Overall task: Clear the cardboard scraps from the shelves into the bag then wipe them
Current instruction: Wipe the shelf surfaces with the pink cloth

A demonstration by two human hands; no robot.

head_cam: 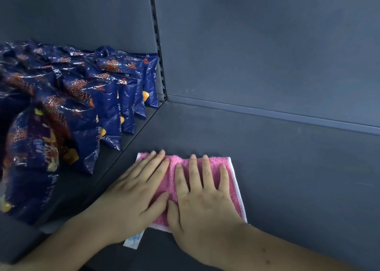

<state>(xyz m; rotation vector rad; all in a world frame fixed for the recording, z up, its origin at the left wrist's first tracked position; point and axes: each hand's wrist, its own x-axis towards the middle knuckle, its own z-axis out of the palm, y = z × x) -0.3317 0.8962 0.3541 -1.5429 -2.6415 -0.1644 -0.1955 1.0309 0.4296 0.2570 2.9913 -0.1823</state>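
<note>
- Dark grey shelf (287,178) filled the view, closed at the rear by a back panel (267,44) of the same colour and divided by a slotted upright (158,44).
- Blue snack packets (98,97) stood in a row on the bay left of the upright, close to the left forearm.
- Pink cloth (171,180), edged in white, lay flat on the shelf near its front edge, directly under both hands.
- Left hand (133,192) covered the cloth's left half and right hand (201,205) its right half, thumbs touching at the middle.
- Grip state: neither hand pinched or curled; all fingers lay straight and spread, palms pressing the cloth down — a flat press, not a hold.
- Bare shelf extended to the right and back toward the panel, so the coming stroke probably had to travel that way; the right hand was nearer that area.
- Packets blocked travel to the left.
- No cardboard scraps showed, which suggested the wiping stage.
- A small white-and-blue paper slip (132,240) lay beneath the left wrist — its purpose could not be told.
</note>
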